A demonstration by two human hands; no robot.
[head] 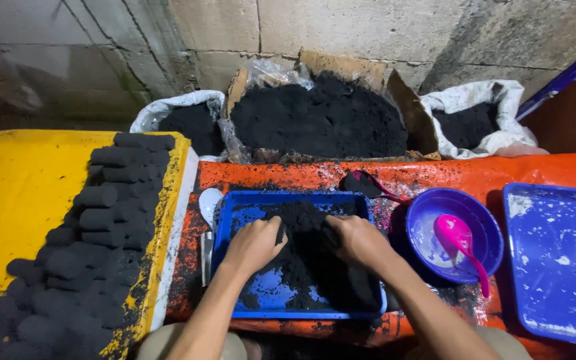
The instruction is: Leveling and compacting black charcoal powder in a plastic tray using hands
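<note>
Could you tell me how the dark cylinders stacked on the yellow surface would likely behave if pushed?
The dark cylinders lie on their sides, so they would probably roll. They look pressed from powder like that in the blue tray, so likely crumbly and smudgy.

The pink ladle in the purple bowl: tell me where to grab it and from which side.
Grip the pink ladle by its thin handle, near the free end that overhangs the purple bowl rim at the near right. Come from the right and above: the scoop lies inside the bowl, while the handle slants outward, clear of the white residue.
</note>
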